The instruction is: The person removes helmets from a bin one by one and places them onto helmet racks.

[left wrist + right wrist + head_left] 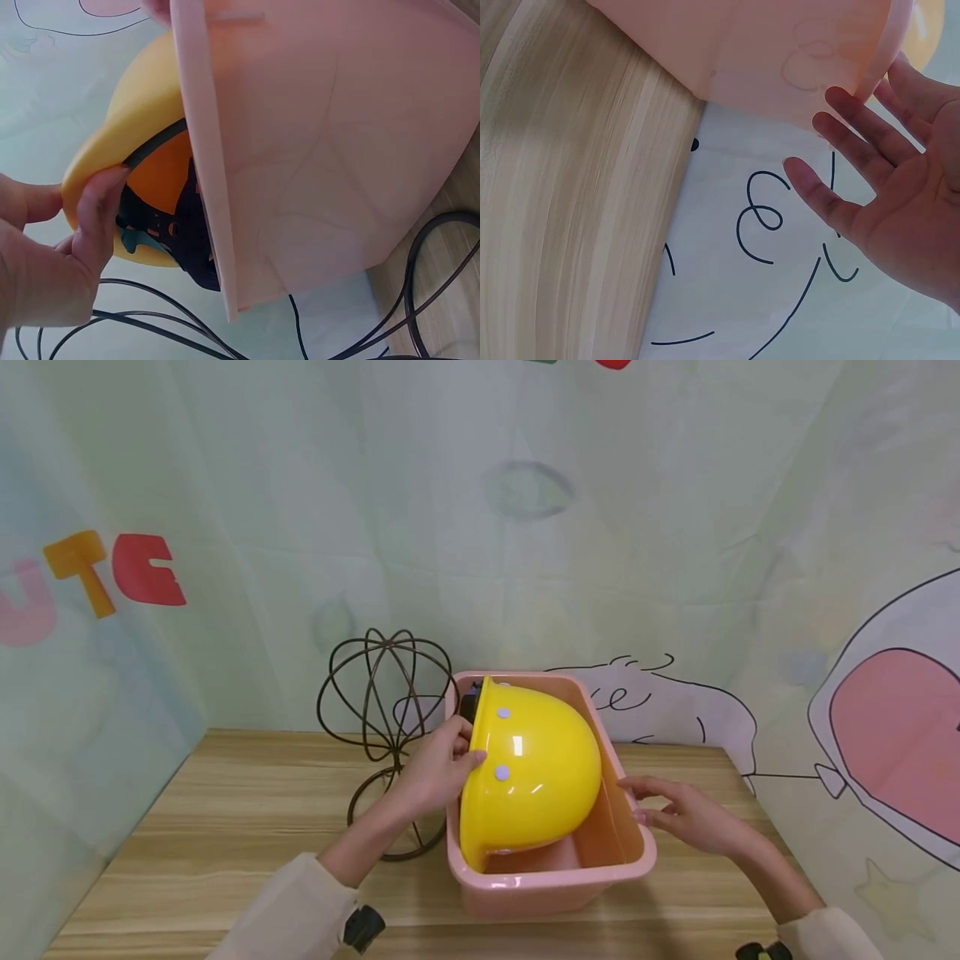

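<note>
A yellow hard hat (547,768) sits tilted on its side in a pink plastic bin (555,878), its crown facing right. My left hand (438,764) pinches the hat's brim at the bin's left side. In the left wrist view, the thumb reaches inside the brim, beside the dark inner straps (161,225); the bin wall hides part of the hat. At the bin's right rim, my right hand (693,814) touches the edge with its fingertips. Its fingers (870,142) are spread and nearly straight in the right wrist view.
Left of the bin, a dark wire stand (396,750) with a globe-shaped top stands close against it. Both rest on a wood-grain table (247,827). A printed curtain (420,527) hangs behind the table and at its sides.
</note>
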`<state>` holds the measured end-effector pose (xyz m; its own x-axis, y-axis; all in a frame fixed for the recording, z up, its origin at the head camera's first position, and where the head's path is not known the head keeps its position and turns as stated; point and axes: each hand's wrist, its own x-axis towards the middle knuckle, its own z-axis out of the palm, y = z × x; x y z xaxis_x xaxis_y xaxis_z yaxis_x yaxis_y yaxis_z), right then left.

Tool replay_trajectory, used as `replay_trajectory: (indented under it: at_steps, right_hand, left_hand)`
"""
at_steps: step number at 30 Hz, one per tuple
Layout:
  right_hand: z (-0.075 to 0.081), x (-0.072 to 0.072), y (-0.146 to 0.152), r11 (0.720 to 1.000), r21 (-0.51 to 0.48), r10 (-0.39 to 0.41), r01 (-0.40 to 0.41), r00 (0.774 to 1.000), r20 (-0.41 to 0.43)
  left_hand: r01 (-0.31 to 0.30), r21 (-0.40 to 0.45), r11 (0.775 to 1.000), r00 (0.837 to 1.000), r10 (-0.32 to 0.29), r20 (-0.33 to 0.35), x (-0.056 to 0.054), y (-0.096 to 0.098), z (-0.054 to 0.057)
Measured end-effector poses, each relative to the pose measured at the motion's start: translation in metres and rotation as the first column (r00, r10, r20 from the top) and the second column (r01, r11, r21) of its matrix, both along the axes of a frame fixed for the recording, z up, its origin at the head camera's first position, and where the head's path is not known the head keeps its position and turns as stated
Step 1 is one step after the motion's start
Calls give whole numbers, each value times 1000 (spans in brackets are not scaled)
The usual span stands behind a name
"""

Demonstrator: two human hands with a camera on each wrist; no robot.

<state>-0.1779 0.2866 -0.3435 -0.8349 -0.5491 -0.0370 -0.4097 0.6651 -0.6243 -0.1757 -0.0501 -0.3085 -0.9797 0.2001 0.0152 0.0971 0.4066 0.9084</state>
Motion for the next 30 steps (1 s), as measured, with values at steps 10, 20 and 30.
replay_trajectory:
  at_steps: [10,20,30]
  right_hand:
    - [0,-1,0,1000,-13,15,-15,1000,3]
    - [-3,-1,0,1000,9,-13,13,1000,16]
    - [-3,-1,0,1000,-18,2,-2,1000,29]
  left_hand:
    - [2,71,997,1000,-1,-9,2,-1,6]
    - [-1,148,989,1000,2,-2,5,-1,9]
    - [-13,187,982,999,18,-27,5,-6,14]
